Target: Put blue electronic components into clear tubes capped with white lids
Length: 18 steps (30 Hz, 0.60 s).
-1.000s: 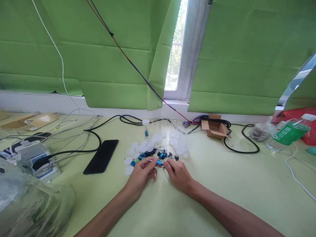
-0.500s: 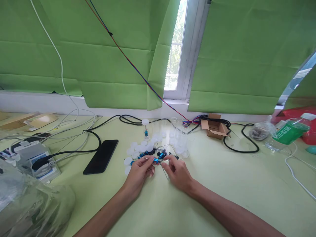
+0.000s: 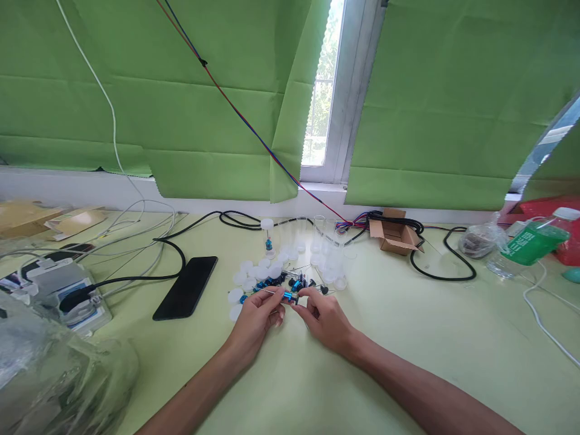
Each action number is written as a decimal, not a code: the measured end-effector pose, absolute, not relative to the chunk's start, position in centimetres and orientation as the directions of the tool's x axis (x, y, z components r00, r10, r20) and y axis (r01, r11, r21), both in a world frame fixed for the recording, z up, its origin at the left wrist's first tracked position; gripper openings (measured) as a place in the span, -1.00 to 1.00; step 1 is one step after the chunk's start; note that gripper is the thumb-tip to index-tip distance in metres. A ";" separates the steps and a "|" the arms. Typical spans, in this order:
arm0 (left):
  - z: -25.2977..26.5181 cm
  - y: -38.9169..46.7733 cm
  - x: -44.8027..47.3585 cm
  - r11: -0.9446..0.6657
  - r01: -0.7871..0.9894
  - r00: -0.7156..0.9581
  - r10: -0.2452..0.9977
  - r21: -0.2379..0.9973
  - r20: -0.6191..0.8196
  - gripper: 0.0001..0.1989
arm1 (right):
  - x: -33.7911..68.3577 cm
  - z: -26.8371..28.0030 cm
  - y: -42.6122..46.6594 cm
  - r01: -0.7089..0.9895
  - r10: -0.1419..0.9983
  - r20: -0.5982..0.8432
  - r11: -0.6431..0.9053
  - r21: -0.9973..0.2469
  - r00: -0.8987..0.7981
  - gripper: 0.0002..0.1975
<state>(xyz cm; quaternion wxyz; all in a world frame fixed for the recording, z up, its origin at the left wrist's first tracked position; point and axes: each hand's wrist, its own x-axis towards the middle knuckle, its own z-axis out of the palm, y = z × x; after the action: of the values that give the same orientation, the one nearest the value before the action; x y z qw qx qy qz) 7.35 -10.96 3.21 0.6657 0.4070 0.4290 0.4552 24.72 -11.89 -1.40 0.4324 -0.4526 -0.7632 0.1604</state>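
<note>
head view, left to right. clear plastic bag (image 3: 67,374) at far left; black phone (image 3: 185,289) flat on the desk (image 3: 281,386), well apart from the work. white caps (image 3: 239,278) scattered just beyond the left hand (image 3: 256,314), which pinches a small blue cylinder (image 3: 289,296) between thumb and fingers. thin metal rod (image 3: 268,292) sticks out leftward past that grip. cylinder is between the two hands, in front of the jumbled parts pile (image 3: 298,283). right hand (image 3: 328,317): thumb and index curve about the cylinder's right end, by a small dark piece (image 3: 296,299); too small to tell whether they clamp it. clear tubes (image 3: 334,263) behind, then an open cardboard box (image 3: 396,241).

reads as fine fingertip work on that right end. best done, i judge: left pinch firm but light, cylinder and rod in one line, right fingertips square to the end, no sideways push that could bend the rod. working nearer the body, off the pile, would likely keep loose parts from snagging.
</note>
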 end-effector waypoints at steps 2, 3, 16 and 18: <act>3.1 -10.9 7.3 0.255 -0.258 0.221 0.955 0.932 -0.200 -0.66 | 24.7 -1.3 -12.0 0.558 0.834 0.509 0.533 -0.637 -0.216 -0.79; 3.1 -10.9 7.3 0.254 -0.257 0.221 0.955 0.932 -0.199 -0.66 | 24.7 -1.2 -12.0 0.557 0.836 0.504 0.530 -0.639 -0.217 -0.79; 3.0 -11.0 7.4 0.263 -0.266 0.234 0.951 0.927 -0.202 -0.66 | 24.7 -0.6 -12.3 0.542 0.848 0.475 0.520 -0.660 -0.235 -0.78; 3.0 -11.1 7.4 0.260 -0.264 0.238 0.951 0.929 -0.198 -0.66 | 24.6 -0.5 -12.3 0.545 0.843 0.480 0.528 -0.651 -0.244 -0.75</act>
<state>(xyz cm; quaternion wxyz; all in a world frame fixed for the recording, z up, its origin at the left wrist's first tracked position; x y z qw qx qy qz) 7.38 -11.07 2.98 0.6728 0.4077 0.4210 0.4516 24.64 -12.26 -0.55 0.4174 -0.4515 -0.7681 0.1786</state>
